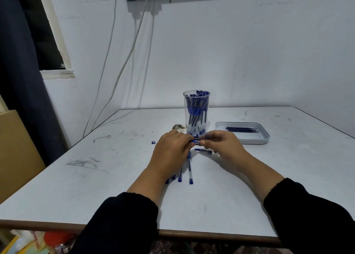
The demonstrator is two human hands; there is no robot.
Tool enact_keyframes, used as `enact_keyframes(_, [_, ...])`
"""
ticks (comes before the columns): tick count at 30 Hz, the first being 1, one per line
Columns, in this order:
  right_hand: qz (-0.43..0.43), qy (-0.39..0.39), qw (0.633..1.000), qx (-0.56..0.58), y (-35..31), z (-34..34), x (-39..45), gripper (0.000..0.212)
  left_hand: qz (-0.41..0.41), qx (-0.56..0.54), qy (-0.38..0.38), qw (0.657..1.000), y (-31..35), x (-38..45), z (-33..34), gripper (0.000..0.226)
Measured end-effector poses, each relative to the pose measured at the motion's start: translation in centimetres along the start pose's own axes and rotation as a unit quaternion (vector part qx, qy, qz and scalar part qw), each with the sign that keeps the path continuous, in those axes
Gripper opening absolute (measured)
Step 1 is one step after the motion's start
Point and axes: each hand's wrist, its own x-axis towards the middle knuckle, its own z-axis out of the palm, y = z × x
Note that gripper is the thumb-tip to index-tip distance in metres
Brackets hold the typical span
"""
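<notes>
My left hand [170, 150] and my right hand [222, 144] meet over the middle of the table. Both pinch one blue pen [196, 142] between them, fingertips at either side of it. Behind the hands stands a clear plastic cup [196, 111] packed with several blue pens. Several more blue pens [189, 169] lie on the table under and beside my left wrist, partly hidden by it. Another pen part [203, 150] lies below my right fingers. A small blue cap [153, 142] lies to the left of my left hand.
A shallow white tray [244, 138] with several dark refills stands at the right, behind my right hand. The white table [96, 186] is scuffed with pencil marks. A small dark scrap [178, 127] lies left of the cup. Cables hang down the wall.
</notes>
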Motion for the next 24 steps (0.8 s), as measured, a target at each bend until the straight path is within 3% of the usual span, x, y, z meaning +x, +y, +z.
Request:
enact_keyframes(6, [-0.013,0.011,1.000,0.002,0.2,-1.0,0.6,0.018,-0.021,0.004,0.008,1.000,0.1,0.0,-0.2,0.018])
enact_keyframes(10, [-0.039,0.026,0.984,-0.172,0.2,-2.8,1.5,0.016,-0.040,0.005,0.014,0.999,0.1,0.0,-0.2,0.018])
enact_keyframes(16, [-0.021,-0.008,0.908,-0.418,1.4,-3.5,1.2,0.017,-0.044,0.007,0.011,0.999,0.1,-0.1,-0.2,0.016])
enact_keyframes(24, [-0.058,-0.010,0.893,-0.447,1.7,-3.5,1.3,0.018,-0.033,0.005,0.011,0.999,0.1,-0.1,-0.2,0.016])
